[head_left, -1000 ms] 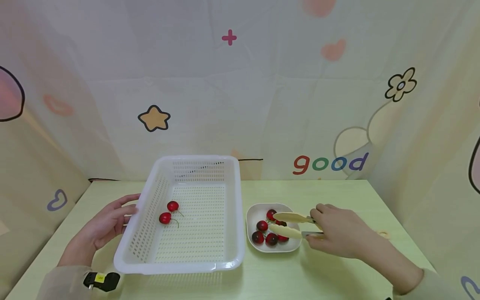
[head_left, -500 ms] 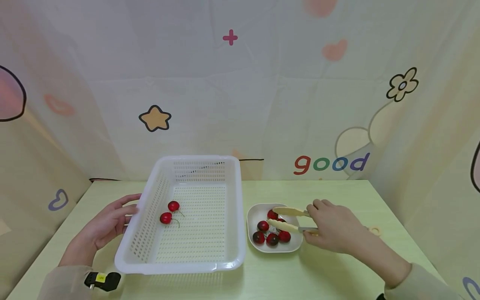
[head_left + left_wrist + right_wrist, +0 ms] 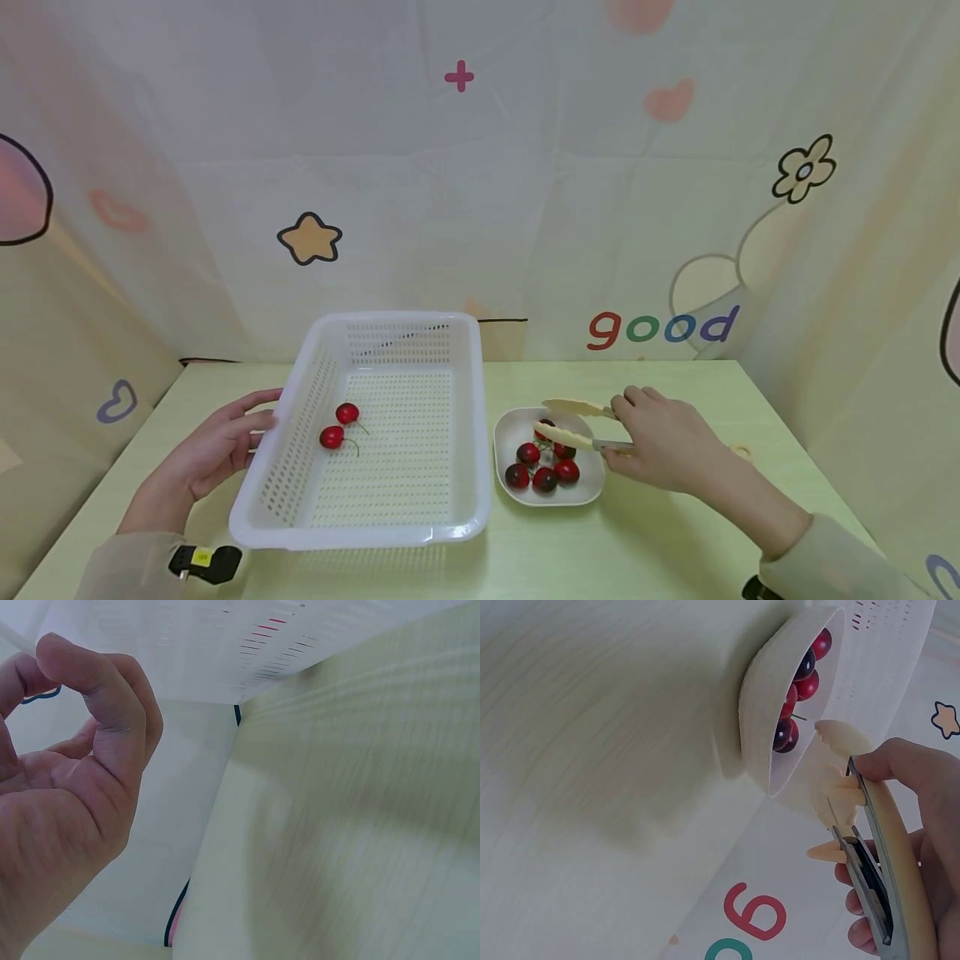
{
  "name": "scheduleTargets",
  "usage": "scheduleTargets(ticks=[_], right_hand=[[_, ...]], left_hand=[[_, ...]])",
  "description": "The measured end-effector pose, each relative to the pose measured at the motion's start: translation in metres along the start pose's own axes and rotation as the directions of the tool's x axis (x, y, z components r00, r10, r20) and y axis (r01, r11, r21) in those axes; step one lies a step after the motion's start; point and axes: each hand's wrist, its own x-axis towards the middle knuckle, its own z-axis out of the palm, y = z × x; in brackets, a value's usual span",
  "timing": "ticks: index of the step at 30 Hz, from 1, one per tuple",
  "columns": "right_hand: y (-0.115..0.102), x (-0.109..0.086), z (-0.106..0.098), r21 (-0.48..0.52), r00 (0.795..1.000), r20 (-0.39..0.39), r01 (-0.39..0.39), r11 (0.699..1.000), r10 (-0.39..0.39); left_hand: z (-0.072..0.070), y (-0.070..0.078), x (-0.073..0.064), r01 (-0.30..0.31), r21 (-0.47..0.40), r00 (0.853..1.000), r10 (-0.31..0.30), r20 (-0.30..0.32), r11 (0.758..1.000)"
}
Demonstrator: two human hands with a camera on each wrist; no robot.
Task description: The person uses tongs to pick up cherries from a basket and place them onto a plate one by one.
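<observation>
My left hand [image 3: 225,446] grips the left rim of a white perforated plastic basket [image 3: 472,433], its fingers curled at the edge in the left wrist view. Two red cherries [image 3: 332,437] with stems lie inside the basket, toward its left side. In my right hand [image 3: 667,437] is a pair of tongs [image 3: 566,435] with cream scalloped tips and metal arms. The tips stand apart over the far part of a small white dish [image 3: 510,425]. Several dark red cherries [image 3: 544,479] lie in the dish; the tongs partly cover the farthest one.
Basket and dish stand side by side on a pale wood-grain table [image 3: 645,550]. A patterned curtain [image 3: 525,208] hangs behind the table and along both sides. A cream ring [image 3: 742,452], partly hidden by my right hand, shows beyond the wrist.
My right hand and the tongs have moved a little back and to the left, showing more of the near cherries in the dish. The left hand and basket stay still.
</observation>
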Motion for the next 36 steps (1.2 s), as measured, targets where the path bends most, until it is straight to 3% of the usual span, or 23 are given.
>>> scheduleTargets(ticks=[12, 36], right_hand=[[0.0, 0.014, -0.005, 0.017, 0.999, -0.033, -0.038, 0.999, 0.038], [-0.026, 0.054, -0.024, 0.024, 0.995, -0.083, 0.047, 0.999, -0.045]], left_hand=[[-0.001, -0.001, 0.001, -0.005, -0.003, 1.0, 0.005, 0.004, 1.0], [-0.001, -0.001, 0.001, 0.006, 0.01, 1.0, -0.006, -0.01, 1.0]])
